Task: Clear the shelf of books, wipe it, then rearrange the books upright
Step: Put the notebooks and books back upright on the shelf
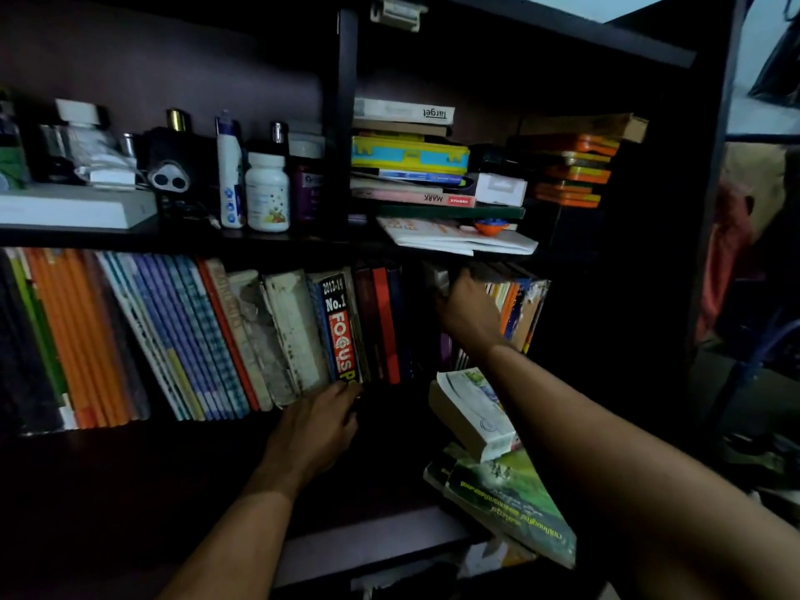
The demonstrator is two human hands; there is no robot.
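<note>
A dark wooden bookshelf (342, 123) is filling the view, dimly lit. On its middle shelf a long row of books (173, 335) is leaning leftward, running from nine o'clock toward the centre: orange spines, blue and purple ones, two worn whitish volumes, then a black and red "No.1 FOCUS" book (340, 326) and dark red spines beside it.

The left hand (318, 426) is reaching in from six o'clock, its fingertips touching the bottom edge of the FOCUS book; the fingers are lying fairly straight, not wrapped round anything.

The right hand (469, 309) is stretching up just right of centre, at the top of a second clump of upright books (521, 313) at three o'clock from the FOCUS book. Its fingers are curling over the tops of those books, though how firmly is hard to tell in the dimness.

Below the right forearm, at five o'clock, a thick paperback (474, 411) is lying tilted on a green-covered book (511, 500).

On the upper shelf, at eleven o'clock, bottles and a white pill jar (267, 192) are standing; at one o'clock a flat stack of books (409, 162) is lying.
</note>
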